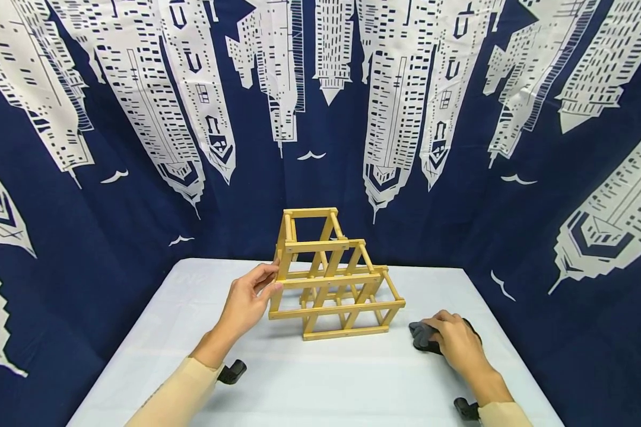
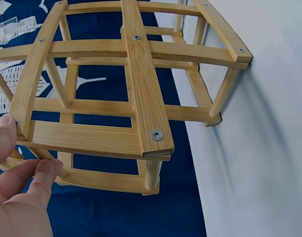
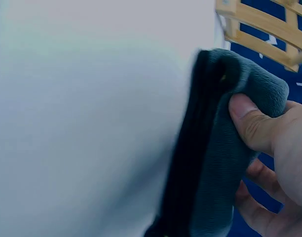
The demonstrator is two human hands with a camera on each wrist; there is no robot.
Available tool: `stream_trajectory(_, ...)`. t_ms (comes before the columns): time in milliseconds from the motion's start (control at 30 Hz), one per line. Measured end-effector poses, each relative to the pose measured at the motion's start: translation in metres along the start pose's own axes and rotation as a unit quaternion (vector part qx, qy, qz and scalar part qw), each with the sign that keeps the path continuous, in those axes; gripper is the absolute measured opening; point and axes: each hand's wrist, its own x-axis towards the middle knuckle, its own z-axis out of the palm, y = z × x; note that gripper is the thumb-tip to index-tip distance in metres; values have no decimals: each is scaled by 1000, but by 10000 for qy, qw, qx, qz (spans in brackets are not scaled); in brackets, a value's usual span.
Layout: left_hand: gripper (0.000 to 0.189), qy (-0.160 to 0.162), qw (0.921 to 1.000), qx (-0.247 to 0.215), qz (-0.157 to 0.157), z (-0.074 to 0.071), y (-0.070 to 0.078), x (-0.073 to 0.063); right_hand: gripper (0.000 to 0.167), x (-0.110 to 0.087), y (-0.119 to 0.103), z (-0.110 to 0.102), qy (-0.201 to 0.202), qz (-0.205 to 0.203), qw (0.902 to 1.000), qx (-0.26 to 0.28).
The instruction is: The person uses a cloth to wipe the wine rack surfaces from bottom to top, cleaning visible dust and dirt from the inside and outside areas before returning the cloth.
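Observation:
A light wooden rack (image 1: 331, 279), built of flat slats and round dowels in stepped tiers, stands tilted toward the back of the table. My left hand (image 1: 251, 299) grips its left side. In the left wrist view the thumb (image 2: 4, 140) lies by a slat, and the fingers (image 2: 42, 180) are at a dowel below. My right hand (image 1: 457, 344) is to the right of the rack and holds a folded grey cloth (image 1: 422, 335) at the tabletop. The right wrist view shows the thumb pressed on the plush grey cloth (image 3: 215, 168), which has a black side.
The white-covered table (image 1: 299, 379) extends around the rack. A dark blue curtain (image 1: 320, 184) with white building prints hangs close behind the table and along both sides. Black wrist mounts (image 1: 232, 372) sit at both wrists.

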Motion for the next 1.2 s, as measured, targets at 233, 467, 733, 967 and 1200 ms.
stream_trajectory(233,31,0,9999,152,1,-3,-1,-2,50,-7,-5,5,-486,250,9984,-124)
stream_trajectory(467,50,-26,9941,1011,399,-6,-8,-9,58,-17,-8,2,-235,58,9997,-15)
stream_trajectory(733,74,-310,9833,1770,274,-16,-20,-27,61,-24,-11,-12,168,-266,9991,-291)
stream_trajectory(967,86,-751,9624,2603,181,-23,-32,-46,71,-29,-11,-19,411,-376,9979,-331)
stream_trajectory(1200,96,-957,9331,3466,-24,-29,-40,-60,98,-30,-21,-27,761,-510,9946,-485)
